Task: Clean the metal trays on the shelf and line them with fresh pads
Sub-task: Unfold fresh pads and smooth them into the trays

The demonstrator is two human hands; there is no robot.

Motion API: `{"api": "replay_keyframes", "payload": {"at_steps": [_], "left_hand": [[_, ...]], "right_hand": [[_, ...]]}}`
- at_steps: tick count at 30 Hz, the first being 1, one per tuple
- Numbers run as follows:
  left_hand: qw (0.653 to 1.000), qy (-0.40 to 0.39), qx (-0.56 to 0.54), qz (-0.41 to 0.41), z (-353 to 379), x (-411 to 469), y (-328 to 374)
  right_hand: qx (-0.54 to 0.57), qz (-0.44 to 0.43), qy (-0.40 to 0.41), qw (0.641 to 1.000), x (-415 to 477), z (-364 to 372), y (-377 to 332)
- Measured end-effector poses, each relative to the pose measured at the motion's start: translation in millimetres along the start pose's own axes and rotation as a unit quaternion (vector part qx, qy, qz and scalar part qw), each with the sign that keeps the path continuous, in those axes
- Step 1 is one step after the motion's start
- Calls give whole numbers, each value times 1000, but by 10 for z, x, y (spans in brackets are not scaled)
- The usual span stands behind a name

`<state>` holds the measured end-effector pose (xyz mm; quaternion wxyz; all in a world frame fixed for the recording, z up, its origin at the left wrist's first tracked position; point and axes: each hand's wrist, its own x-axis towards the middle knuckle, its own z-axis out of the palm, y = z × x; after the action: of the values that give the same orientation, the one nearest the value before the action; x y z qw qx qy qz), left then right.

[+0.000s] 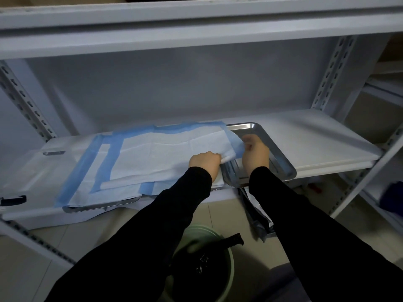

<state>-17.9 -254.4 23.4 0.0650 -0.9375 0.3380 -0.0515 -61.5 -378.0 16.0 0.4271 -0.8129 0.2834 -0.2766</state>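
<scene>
A bare metal tray (281,149) lies on the shelf at centre right. To its left a second metal tray (98,207) shows only its front rim, covered by white pads with blue borders (152,153). My left hand (204,161) grips the right edge of the top pad where it is bunched. My right hand (254,152) is over the bare tray and pinches the same pad's blue corner. Both sleeves are black.
The white shelf board (322,136) runs on to the right of the tray. Perforated uprights (331,70) flank the bay. Below on the floor stands a green bin with a black bag (202,262). A grey packet (257,216) hangs under the shelf edge.
</scene>
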Motion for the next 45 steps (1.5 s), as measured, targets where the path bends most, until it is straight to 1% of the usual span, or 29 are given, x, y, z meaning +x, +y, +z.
{"api": "replay_keyframes", "payload": {"at_steps": [3,5,7,9,14,17,20,22,25,29,34,37,40,42,45], "left_hand": [[1000,0,-22,-16,16,8,-21],[998,4,-46,-30,19,6,-37],[997,8,-59,-40,1,9,-34],[997,7,-66,-44,-29,11,-24],[997,8,-63,-41,-56,-2,-17],[998,7,-54,-43,-69,-15,-8],[996,11,-66,-51,-95,-16,-6],[995,11,-78,-53,-109,-22,-19],[995,14,-91,-45,-124,-46,-32],[997,7,-61,-53,-132,-33,-52],[996,11,-57,-65,-155,-8,-77],[996,17,-63,-63,-174,-7,-56],[996,21,-61,-66,-165,-13,-59],[996,23,-60,-64,-155,-21,-74],[996,29,-60,-57,-169,-33,-85]], "right_hand": [[138,41,7,990,-10,-56,-50],[168,64,-26,983,-24,-60,-50],[139,79,-74,984,-36,-38,-4],[99,75,-105,987,-40,22,54],[57,4,-103,993,-11,103,77],[84,-15,-102,991,-19,93,10],[145,12,-92,985,-19,93,-42],[160,18,-96,982,-8,105,-48],[153,4,-94,984,14,126,-36],[123,-11,-84,989,26,128,-41],[94,-22,-35,995,38,124,-4],[168,-2,-83,982,1,132,-29],[165,-16,-106,980,-6,125,-39],[153,-21,-81,985,3,115,-26],[79,-27,-17,996,35,123,7]]}}
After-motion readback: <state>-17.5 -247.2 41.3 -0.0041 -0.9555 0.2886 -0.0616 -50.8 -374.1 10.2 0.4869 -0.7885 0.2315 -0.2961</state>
